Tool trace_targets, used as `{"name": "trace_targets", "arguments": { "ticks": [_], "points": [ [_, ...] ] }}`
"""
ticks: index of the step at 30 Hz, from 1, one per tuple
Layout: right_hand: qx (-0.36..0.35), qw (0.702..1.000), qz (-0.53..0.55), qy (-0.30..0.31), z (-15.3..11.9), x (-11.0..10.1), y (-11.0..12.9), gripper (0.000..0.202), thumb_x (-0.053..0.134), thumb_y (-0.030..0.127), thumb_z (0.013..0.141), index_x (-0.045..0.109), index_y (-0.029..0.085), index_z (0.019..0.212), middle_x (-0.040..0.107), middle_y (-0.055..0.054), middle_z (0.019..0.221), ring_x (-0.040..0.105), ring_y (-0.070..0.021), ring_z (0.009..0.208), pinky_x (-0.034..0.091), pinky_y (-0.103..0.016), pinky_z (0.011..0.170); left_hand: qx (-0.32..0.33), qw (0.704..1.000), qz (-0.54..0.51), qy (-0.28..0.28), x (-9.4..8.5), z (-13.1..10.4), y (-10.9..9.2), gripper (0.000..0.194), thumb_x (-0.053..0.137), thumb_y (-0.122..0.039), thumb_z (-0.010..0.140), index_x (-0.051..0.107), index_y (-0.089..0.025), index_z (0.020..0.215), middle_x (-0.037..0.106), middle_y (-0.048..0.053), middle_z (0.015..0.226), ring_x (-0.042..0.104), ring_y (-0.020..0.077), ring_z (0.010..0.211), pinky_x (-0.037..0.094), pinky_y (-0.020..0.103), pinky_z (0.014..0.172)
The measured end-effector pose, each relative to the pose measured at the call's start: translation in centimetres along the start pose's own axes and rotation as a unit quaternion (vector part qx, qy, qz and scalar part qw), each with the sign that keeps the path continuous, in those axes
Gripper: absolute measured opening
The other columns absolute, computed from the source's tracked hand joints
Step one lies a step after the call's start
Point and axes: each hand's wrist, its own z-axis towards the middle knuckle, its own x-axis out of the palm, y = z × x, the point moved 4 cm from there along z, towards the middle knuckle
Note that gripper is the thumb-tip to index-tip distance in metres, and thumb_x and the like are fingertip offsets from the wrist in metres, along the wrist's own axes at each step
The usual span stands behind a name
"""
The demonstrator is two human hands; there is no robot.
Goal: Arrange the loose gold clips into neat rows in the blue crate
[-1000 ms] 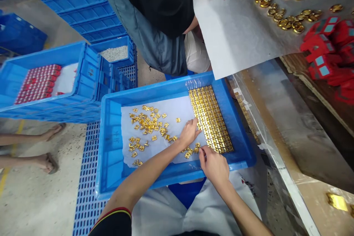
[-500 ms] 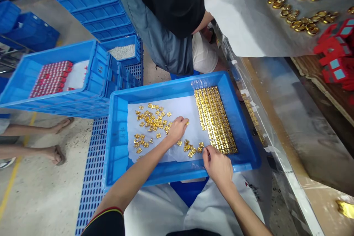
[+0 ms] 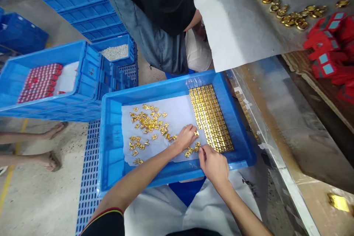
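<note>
A blue plastic crate [image 3: 110, 177] rests across my lap, lined with a white sheet [image 3: 179, 107]. My left hand [image 3: 186, 136] is pinched on a small shiny gold piece [image 3: 196, 132], close to the left edge of the neat rows of gold pieces [image 3: 211, 114]. Closed fingers of my right hand [image 3: 213, 162] are at the lower end of these rows; what they hold, if anything, is hidden. Between the hands lies a little cluster of gold pieces [image 3: 189, 152]. Many loose gold pieces [image 3: 149, 121] are scattered on the sheet's left part.
Left of me, a blue crate [image 3: 91, 70] holds red pieces [image 3: 41, 81] in rows. A co-worker's dark-clad body [image 3: 160, 3] is just beyond my crate. To the right stands a table with round gold pieces [image 3: 293, 18] on paper and red toy-like parts [image 3: 329, 51].
My left hand has moved right, from the loose pieces towards the rows, carrying a gold piece. My right hand stays by the rows' lower end. The whole view has shifted slightly.
</note>
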Motion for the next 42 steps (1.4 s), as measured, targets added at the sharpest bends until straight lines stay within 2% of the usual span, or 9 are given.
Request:
{"name": "trace_targets", "arguments": {
  "ticks": [7, 13, 17, 21, 26, 31, 35, 42],
  "points": [
    [-0.005, 1.0, 0.009, -0.021, 0.0, 0.0, -0.1, 0.026, 0.044, 0.025, 0.097, 0.066, 0.02, 0.084, 0.07, -0.002, 0.072, 0.056, -0.0117, 0.052, 0.017, -0.029, 0.052, 0.045, 0.999, -0.017, -0.016, 0.7, 1.2, -1.1, 0.011, 0.06, -0.022, 0.091, 0.051, -0.021, 0.098, 0.056, 0.006, 0.105, 0.058, 0.0228, 0.102, 0.05, 0.039, 0.093],
    [-0.009, 0.999, 0.008, -0.033, 0.0, 0.2, -0.1, 0.026, 0.045, 0.026, 0.096, 0.067, 0.02, 0.084, 0.07, -0.002, 0.071, 0.057, -0.0119, 0.052, 0.017, -0.029, 0.052, 0.031, 0.997, -0.061, -0.023, 0.8, 1.4, -1.3, 0.015, 0.058, -0.019, 0.091, 0.048, -0.022, 0.101, 0.058, 0.005, 0.103, 0.059, 0.0212, 0.097, 0.051, 0.038, 0.089],
    [-0.008, 0.999, 0.009, -0.037, -0.1, 0.2, -0.1, 0.025, 0.045, 0.026, 0.096, 0.067, 0.02, 0.085, 0.07, -0.002, 0.071, 0.057, -0.0122, 0.051, 0.018, -0.028, 0.052, 0.012, 0.997, -0.066, -0.031, -0.1, 0.5, -0.7, 0.016, 0.055, -0.02, 0.093, 0.048, -0.022, 0.107, 0.059, 0.005, 0.103, 0.06, 0.0207, 0.096, 0.051, 0.036, 0.088],
    [0.0, 0.998, 0.013, -0.055, -0.1, 0.1, -0.2, 0.026, 0.045, 0.026, 0.096, 0.067, 0.02, 0.086, 0.07, -0.002, 0.07, 0.057, -0.0127, 0.051, 0.019, -0.028, 0.052, 0.022, 0.999, -0.036, 0.017, -1.0, -1.8, 0.2, 0.013, 0.048, -0.02, 0.095, 0.054, -0.02, 0.106, 0.06, 0.005, 0.101, 0.061, 0.0203, 0.095, 0.05, 0.032, 0.086],
    [-0.003, 0.996, 0.012, -0.083, -0.3, 0.4, -0.5, 0.027, 0.043, 0.026, 0.095, 0.066, 0.019, 0.083, 0.069, -0.003, 0.066, 0.054, -0.0122, 0.048, 0.02, -0.028, 0.052, 0.09, 0.992, -0.006, 0.085, -0.4, -3.5, -0.6, 0.024, 0.047, -0.02, 0.095, 0.058, -0.023, 0.116, 0.06, 0.005, 0.103, 0.06, 0.0196, 0.096, 0.048, 0.029, 0.083],
    [-0.034, 0.992, 0.025, -0.121, -0.6, 0.5, -0.6, 0.03, 0.041, 0.026, 0.096, 0.067, 0.018, 0.083, 0.067, -0.002, 0.065, 0.052, -0.0115, 0.048, 0.022, -0.027, 0.052, 0.088, 0.989, 0.044, 0.109, 0.9, -2.2, -1.7, 0.022, 0.042, -0.013, 0.094, 0.062, -0.019, 0.101, 0.059, 0.006, 0.1, 0.058, 0.0187, 0.093, 0.047, 0.028, 0.083],
    [-0.061, 0.984, 0.036, -0.163, -0.9, 0.5, -0.6, 0.035, 0.038, 0.027, 0.097, 0.067, 0.019, 0.08, 0.065, -0.002, 0.061, 0.053, -0.0122, 0.048, 0.024, -0.027, 0.052, 0.041, 0.996, 0.029, 0.08, 0.7, -1.3, -2.0, 0.024, 0.043, -0.007, 0.091, 0.055, -0.018, 0.109, 0.059, 0.007, 0.105, 0.058, 0.0197, 0.098, 0.047, 0.029, 0.086],
    [-0.073, 0.981, 0.034, -0.178, -0.9, 0.4, -0.6, 0.035, 0.037, 0.026, 0.098, 0.066, 0.019, 0.078, 0.065, -0.001, 0.059, 0.054, -0.0118, 0.048, 0.026, -0.027, 0.052, 0.037, 0.996, 0.011, 0.08, 0.2, -0.6, -2.7, 0.02, 0.038, -0.015, 0.097, 0.057, -0.019, 0.098, 0.059, 0.005, 0.093, 0.058, 0.0181, 0.086, 0.047, 0.028, 0.079]
  ]
}}
